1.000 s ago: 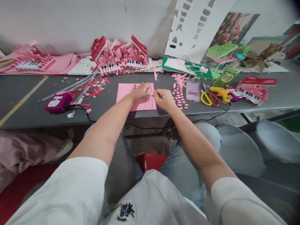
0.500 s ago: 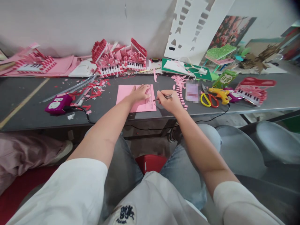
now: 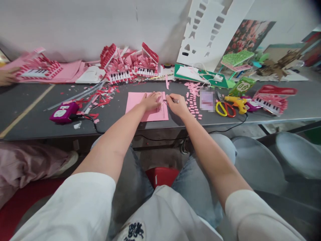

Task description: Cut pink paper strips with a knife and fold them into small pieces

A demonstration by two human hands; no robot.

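Observation:
A pink paper sheet (image 3: 136, 102) lies flat on the dark grey table (image 3: 37, 117) in front of me. My left hand (image 3: 151, 100) presses down with flat fingers on a clear ruler (image 3: 164, 108) lying along the sheet's right edge. My right hand (image 3: 177, 104) is closed around a thin metal craft knife (image 3: 173, 100), its tip at the top of the ruler's edge. Small pink cut pieces (image 3: 193, 102) lie just right of my right hand.
Pink and red paper pianos (image 3: 130, 65) stand at the back. A purple device (image 3: 64, 111) with a black cable lies left among red scraps. Yellow-red scissors (image 3: 225, 108), a yellow glue gun (image 3: 235, 100) and another paper piano (image 3: 272, 100) lie right. Another person's hand (image 3: 7, 76) shows far left.
My right hand pulled the knife down toward me along the ruler, then went back up to the sheet's top edge. My left hand stayed on the ruler. Another hand appeared far left.

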